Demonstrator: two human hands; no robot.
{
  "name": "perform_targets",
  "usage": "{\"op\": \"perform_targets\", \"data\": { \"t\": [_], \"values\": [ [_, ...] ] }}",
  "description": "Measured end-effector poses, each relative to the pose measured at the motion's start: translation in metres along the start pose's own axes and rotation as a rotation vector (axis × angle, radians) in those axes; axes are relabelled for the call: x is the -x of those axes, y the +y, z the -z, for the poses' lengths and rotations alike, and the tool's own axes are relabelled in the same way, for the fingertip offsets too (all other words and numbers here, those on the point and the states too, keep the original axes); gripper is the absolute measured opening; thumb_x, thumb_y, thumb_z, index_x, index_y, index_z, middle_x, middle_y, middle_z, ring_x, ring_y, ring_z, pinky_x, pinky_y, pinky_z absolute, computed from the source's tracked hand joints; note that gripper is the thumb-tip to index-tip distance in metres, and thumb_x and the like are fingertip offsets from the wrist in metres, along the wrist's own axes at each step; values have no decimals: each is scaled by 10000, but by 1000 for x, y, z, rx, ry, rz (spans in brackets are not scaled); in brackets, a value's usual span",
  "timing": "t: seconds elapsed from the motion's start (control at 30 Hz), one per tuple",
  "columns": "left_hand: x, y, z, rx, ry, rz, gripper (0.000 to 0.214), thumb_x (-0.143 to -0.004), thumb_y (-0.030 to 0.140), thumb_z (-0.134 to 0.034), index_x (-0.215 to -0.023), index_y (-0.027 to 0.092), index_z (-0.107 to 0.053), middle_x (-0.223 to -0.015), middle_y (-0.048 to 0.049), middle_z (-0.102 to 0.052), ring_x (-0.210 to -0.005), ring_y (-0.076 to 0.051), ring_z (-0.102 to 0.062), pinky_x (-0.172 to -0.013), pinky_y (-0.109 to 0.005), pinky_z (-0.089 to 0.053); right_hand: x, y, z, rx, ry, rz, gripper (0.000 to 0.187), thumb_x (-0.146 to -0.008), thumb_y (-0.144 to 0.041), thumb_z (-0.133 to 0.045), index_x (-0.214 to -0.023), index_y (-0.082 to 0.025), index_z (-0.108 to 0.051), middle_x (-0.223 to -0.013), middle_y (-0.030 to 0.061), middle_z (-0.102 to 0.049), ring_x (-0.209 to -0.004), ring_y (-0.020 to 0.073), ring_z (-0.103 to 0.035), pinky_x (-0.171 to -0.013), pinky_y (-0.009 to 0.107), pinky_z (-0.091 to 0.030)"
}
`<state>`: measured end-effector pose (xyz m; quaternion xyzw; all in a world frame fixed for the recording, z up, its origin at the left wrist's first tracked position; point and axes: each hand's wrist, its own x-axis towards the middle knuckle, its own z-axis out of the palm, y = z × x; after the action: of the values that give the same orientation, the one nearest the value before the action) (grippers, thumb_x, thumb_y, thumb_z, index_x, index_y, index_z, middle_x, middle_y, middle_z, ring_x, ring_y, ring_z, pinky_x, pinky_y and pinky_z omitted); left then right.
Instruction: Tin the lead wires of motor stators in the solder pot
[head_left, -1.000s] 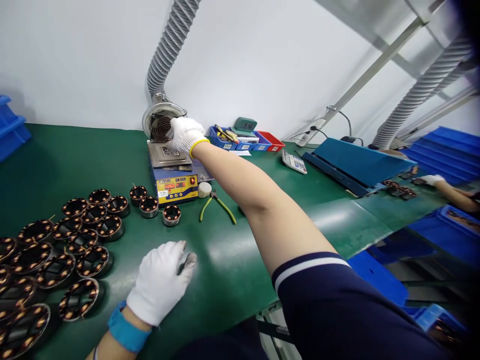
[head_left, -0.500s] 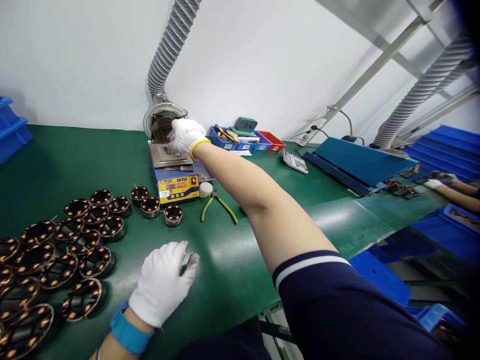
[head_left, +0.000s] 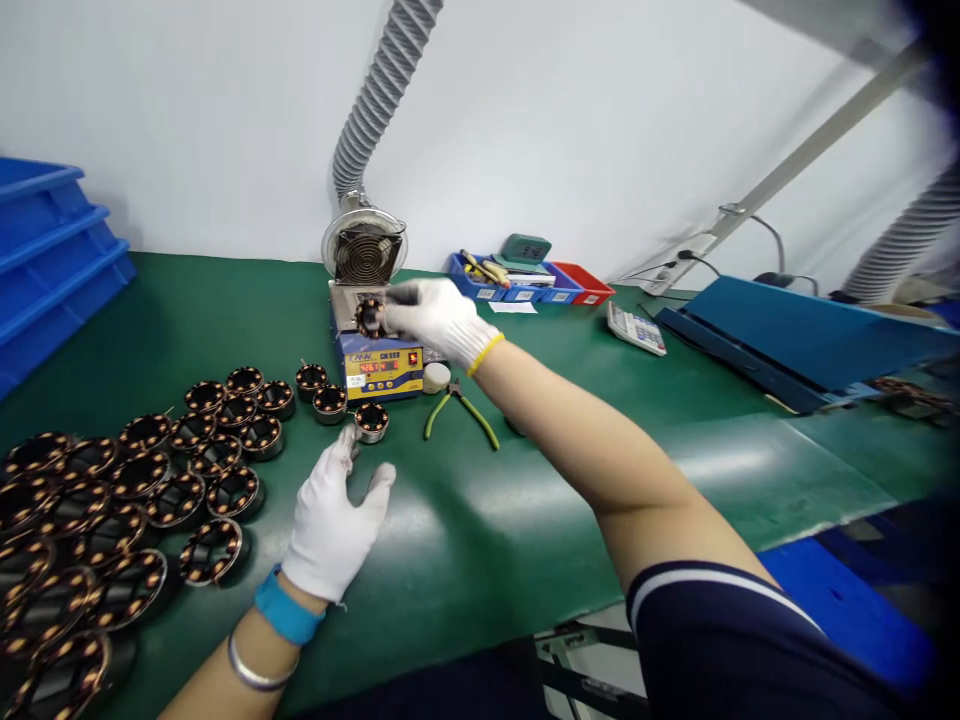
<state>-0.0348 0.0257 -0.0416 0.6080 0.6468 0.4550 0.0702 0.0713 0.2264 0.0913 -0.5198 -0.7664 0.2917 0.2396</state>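
My right hand (head_left: 435, 318), in a white glove with a yellow cuff, pinches a motor stator (head_left: 369, 316) with copper windings. It holds the stator over the front of a blue soldering pot (head_left: 382, 372) with a red digital display. My left hand (head_left: 339, 515), also gloved, is open over the bench with thumb and fingers apart. Its fingertips are close to a single stator (head_left: 371, 421) on the bench; whether they touch it I cannot tell. Two more stators, one of them a small stator (head_left: 330, 403), stand left of that one.
Rows of stators (head_left: 234, 490) cover the left of the green bench (head_left: 450, 540). Green-handled pliers (head_left: 461, 412) and a white round tub (head_left: 436, 377) lie right of the pot. Behind stand an extractor hose (head_left: 382, 100), parts bins (head_left: 555, 290), a calculator (head_left: 636, 328) and blue crates (head_left: 56, 270).
My right hand has come back toward me from the pot's top, and a stator now shows in its fingers. My left hand has opened and moved up toward the single stator. The view has shifted left.
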Motion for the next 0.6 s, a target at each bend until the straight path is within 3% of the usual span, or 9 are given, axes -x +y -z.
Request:
{"op": "perform_targets", "data": {
  "t": [0.13, 0.23, 0.33, 0.4, 0.47, 0.53, 0.6],
  "values": [
    [5, 6, 0, 183, -21, 169, 676, -917, 442, -495, -1463, 109, -276, -1399, -213, -490, -1198, -274, -572, -1000, -435, -492, 77, 13, -51, -439, -252, -195, 689, -745, -476, -668, -1373, -258, -487, -958, 55, -688, -807, 211, -651, -688, 342, -556],
    [2, 7, 2, 284, -26, 407, 766, -828, 412, -584, -1454, 111, -260, -1295, -208, -579, -1145, -293, -606, -970, -459, -510, 124, 13, -70, -498, -418, -254, 604, -696, -500, -737, -1244, -308, -572, -946, 29, -684, -872, 223, -651, -747, 331, -550],
    [-6, 6, 9, 386, 21, 577, 706, -703, 381, -679, -1318, 130, -440, -1175, -164, -649, -1036, -289, -649, -928, -455, -533, 142, 12, -71, -730, -636, -338, 496, -732, -568, -690, -1106, -254, -601, -841, 17, -662, -778, 185, -655, -725, 312, -553],
    [-11, 5, 13, 531, 3, 535, 605, -666, 373, -707, -1194, 141, -522, -1165, -143, -654, -1043, -273, -643, -948, -435, -526, 140, 16, -72, -934, -728, -425, 455, -796, -604, -603, -1023, -210, -593, -769, 12, -640, -663, 148, -641, -671, 295, -556],
    [-13, 5, 16, 637, -80, 452, 569, -652, 349, -721, -1152, 144, -541, -1161, -130, -656, -1054, -261, -640, -957, -414, -527, 134, 23, -75, -1030, -730, -494, 395, -809, -564, -611, -944, -194, -581, -717, -3, -621, -571, 128, -616, -597, 281, -552],
    [-12, 2, 16, 608, -155, 370, 585, -673, 323, -709, -1204, 154, -528, -1208, -123, -637, -1103, -259, -620, -987, -413, -511, 126, 28, -77, -1009, -696, -504, 305, -783, -453, -679, -899, -189, -580, -684, -18, -613, -514, 116, -592, -521, 255, -530],
    [-10, -3, 13, 447, -154, 250, 670, -716, 327, -686, -1326, 169, -455, -1324, -132, -564, -1212, -271, -553, -1056, -436, -456, 115, 28, -75, -904, -622, -472, 243, -769, -338, -699, -929, -182, -605, -673, -19, -619, -504, 110, -585, -488, 229, -510]
  ]
}}
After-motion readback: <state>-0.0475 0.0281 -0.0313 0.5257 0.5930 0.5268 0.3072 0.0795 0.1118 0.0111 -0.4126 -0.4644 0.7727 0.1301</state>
